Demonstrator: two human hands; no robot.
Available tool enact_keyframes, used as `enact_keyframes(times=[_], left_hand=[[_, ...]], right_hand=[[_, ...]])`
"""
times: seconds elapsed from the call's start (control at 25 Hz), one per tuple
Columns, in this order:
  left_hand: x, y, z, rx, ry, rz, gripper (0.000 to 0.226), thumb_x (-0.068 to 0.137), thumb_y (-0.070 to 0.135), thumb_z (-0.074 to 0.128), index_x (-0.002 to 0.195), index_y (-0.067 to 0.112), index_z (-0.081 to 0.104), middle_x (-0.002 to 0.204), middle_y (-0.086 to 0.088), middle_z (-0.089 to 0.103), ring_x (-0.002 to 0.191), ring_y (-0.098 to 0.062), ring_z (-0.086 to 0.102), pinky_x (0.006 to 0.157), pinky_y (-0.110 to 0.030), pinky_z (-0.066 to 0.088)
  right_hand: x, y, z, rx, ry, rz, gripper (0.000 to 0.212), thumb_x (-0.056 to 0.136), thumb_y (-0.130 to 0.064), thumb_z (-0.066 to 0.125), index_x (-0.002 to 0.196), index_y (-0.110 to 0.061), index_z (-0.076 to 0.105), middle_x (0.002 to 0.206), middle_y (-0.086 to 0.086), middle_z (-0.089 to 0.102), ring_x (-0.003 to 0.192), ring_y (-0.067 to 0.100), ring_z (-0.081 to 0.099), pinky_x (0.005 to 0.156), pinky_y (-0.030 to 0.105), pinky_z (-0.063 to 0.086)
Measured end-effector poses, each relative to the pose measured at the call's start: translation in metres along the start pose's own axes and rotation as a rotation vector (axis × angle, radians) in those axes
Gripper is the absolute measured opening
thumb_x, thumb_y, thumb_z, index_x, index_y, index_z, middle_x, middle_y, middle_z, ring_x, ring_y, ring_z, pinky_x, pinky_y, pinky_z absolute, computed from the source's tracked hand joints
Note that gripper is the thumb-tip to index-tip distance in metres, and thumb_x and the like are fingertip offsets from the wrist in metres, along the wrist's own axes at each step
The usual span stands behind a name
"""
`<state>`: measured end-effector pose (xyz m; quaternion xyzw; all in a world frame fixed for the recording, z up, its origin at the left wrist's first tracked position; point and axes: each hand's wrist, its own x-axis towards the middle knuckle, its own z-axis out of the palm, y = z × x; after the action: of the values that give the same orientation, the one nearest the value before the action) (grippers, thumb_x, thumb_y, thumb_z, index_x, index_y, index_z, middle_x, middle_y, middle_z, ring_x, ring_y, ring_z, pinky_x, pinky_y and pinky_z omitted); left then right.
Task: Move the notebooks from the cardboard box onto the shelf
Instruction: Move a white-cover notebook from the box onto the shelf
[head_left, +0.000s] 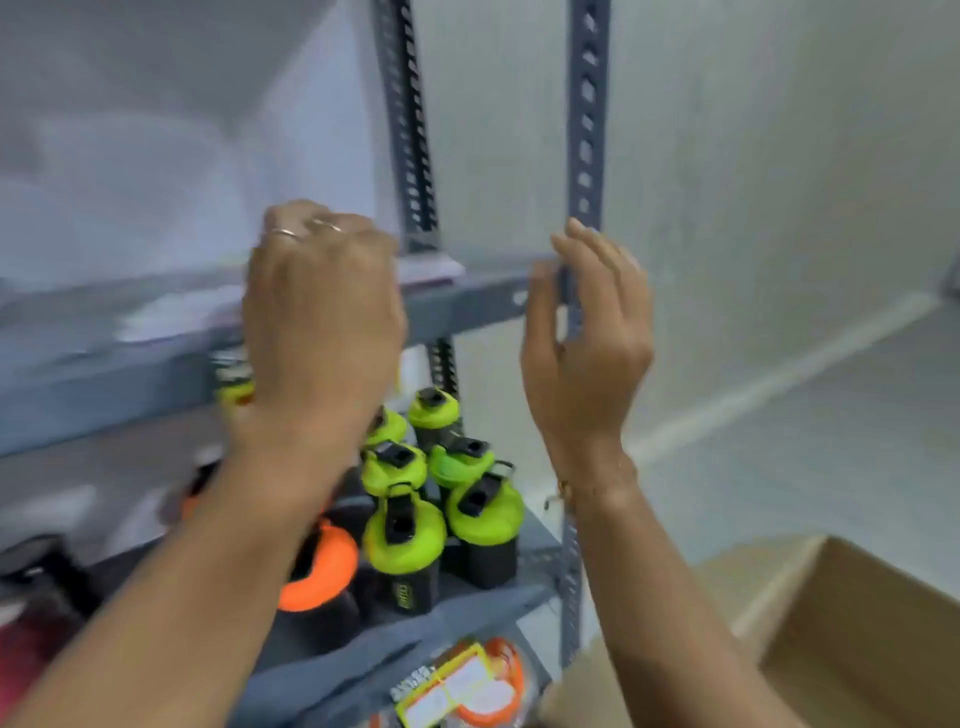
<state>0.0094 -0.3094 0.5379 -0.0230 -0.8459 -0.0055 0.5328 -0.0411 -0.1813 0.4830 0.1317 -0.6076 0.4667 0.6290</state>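
My left hand (322, 306) is raised in front of the grey metal shelf (467, 296), fingers curled down over its front edge, where a blurred pale flat notebook (426, 270) lies on the shelf board. Whether the fingers grip the notebook cannot be told. My right hand (587, 332) is held up beside the shelf's right front upright (584, 130), fingers spread and holding nothing. The open cardboard box (852, 623) sits on the floor at the lower right; its inside is mostly out of view.
The shelf below holds several black shaker bottles with lime-green lids (405, 530) and one with an orange lid (322, 577). A lower level shows packaged orange items (467, 686). A white wall and pale floor (779, 415) lie to the right.
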Motion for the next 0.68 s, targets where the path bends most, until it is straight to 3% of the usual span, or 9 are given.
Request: enact_keyframes(times=[0.08, 0.12, 0.2, 0.24, 0.28, 0.36, 0.44, 0.56, 0.68], left_hand=[[-0.053, 0.072, 0.046, -0.296, -0.027, 0.249, 0.018, 0.085, 0.010, 0.054, 0.087, 0.007, 0.072, 0.088, -0.014, 0.074, 0.089, -0.035, 0.062, 0.080, -0.040, 0.041], [-0.081, 0.108, 0.073, -0.461, -0.113, 0.298, 0.017, 0.084, 0.010, 0.056, 0.085, 0.007, 0.072, 0.085, -0.011, 0.074, 0.083, -0.033, 0.064, 0.078, -0.038, 0.042], [-0.155, 0.188, 0.132, -0.760, -0.437, 0.312, 0.020, 0.082, 0.013, 0.053, 0.085, 0.010, 0.073, 0.085, -0.008, 0.076, 0.079, -0.029, 0.067, 0.077, -0.035, 0.046], [-0.190, 0.217, 0.155, -0.850, -0.671, 0.299, 0.025, 0.082, 0.016, 0.049, 0.086, 0.011, 0.073, 0.088, -0.007, 0.076, 0.081, -0.029, 0.068, 0.078, -0.037, 0.050], [-0.230, 0.248, 0.181, -0.888, -0.920, 0.306, 0.029, 0.084, 0.019, 0.046, 0.091, 0.012, 0.073, 0.094, -0.009, 0.076, 0.087, -0.030, 0.069, 0.079, -0.038, 0.052], [-0.317, 0.301, 0.226, -0.797, -1.452, 0.493, 0.030, 0.090, 0.020, 0.046, 0.106, 0.011, 0.069, 0.112, -0.013, 0.070, 0.104, -0.031, 0.064, 0.086, -0.036, 0.051], [-0.402, 0.317, 0.262, -0.606, -1.829, 0.548, 0.034, 0.091, 0.020, 0.050, 0.121, 0.008, 0.059, 0.128, -0.018, 0.060, 0.118, -0.031, 0.055, 0.094, -0.033, 0.044], [-0.498, 0.309, 0.285, -0.305, -2.005, 0.214, 0.048, 0.085, 0.022, 0.054, 0.129, 0.004, 0.046, 0.136, -0.020, 0.052, 0.124, -0.033, 0.051, 0.101, -0.038, 0.045], [-0.532, 0.305, 0.285, -0.117, -1.978, 0.026, 0.050, 0.089, 0.019, 0.052, 0.133, 0.001, 0.036, 0.136, -0.019, 0.048, 0.124, -0.034, 0.049, 0.098, -0.041, 0.044]], right_hand=[[-0.053, 0.064, -0.064, -0.120, 0.159, 0.109, 0.023, 0.087, -0.008, 0.057, 0.101, 0.006, 0.066, 0.110, 0.011, 0.064, 0.107, 0.027, 0.058, 0.100, 0.037, 0.045], [-0.082, 0.102, -0.094, -0.216, 0.160, 0.272, 0.025, 0.087, -0.012, 0.056, 0.104, 0.004, 0.065, 0.114, 0.011, 0.063, 0.110, 0.026, 0.055, 0.103, 0.032, 0.040], [-0.153, 0.182, -0.173, -0.492, 0.136, 0.653, 0.031, 0.087, -0.017, 0.053, 0.111, 0.000, 0.062, 0.123, 0.014, 0.060, 0.119, 0.026, 0.049, 0.107, 0.014, 0.026], [-0.187, 0.209, -0.209, -0.616, 0.127, 0.805, 0.033, 0.086, -0.016, 0.053, 0.116, -0.001, 0.059, 0.127, 0.016, 0.057, 0.123, 0.028, 0.046, 0.107, 0.013, 0.022], [-0.222, 0.230, -0.249, -0.752, 0.113, 0.985, 0.037, 0.086, -0.013, 0.054, 0.121, -0.001, 0.055, 0.132, 0.018, 0.053, 0.128, 0.031, 0.042, 0.110, 0.019, 0.021], [-0.290, 0.254, -0.323, -1.026, 0.055, 1.348, 0.048, 0.085, -0.010, 0.056, 0.130, 0.001, 0.043, 0.140, 0.022, 0.044, 0.134, 0.035, 0.034, 0.112, 0.037, 0.021], [-0.340, 0.252, -0.371, -1.195, -0.083, 1.685, 0.058, 0.086, -0.016, 0.055, 0.137, 0.000, 0.032, 0.146, 0.021, 0.034, 0.137, 0.035, 0.028, 0.114, 0.043, 0.022], [-0.385, 0.247, -0.399, -1.109, -0.146, 2.047, 0.069, 0.091, -0.026, 0.050, 0.145, -0.004, 0.013, 0.154, 0.015, 0.018, 0.140, 0.033, 0.019, 0.117, 0.043, 0.022], [-0.401, 0.248, -0.402, -1.108, -0.135, 2.037, 0.060, 0.091, -0.020, 0.050, 0.141, -0.005, 0.019, 0.149, 0.015, 0.025, 0.134, 0.033, 0.027, 0.112, 0.041, 0.029]])
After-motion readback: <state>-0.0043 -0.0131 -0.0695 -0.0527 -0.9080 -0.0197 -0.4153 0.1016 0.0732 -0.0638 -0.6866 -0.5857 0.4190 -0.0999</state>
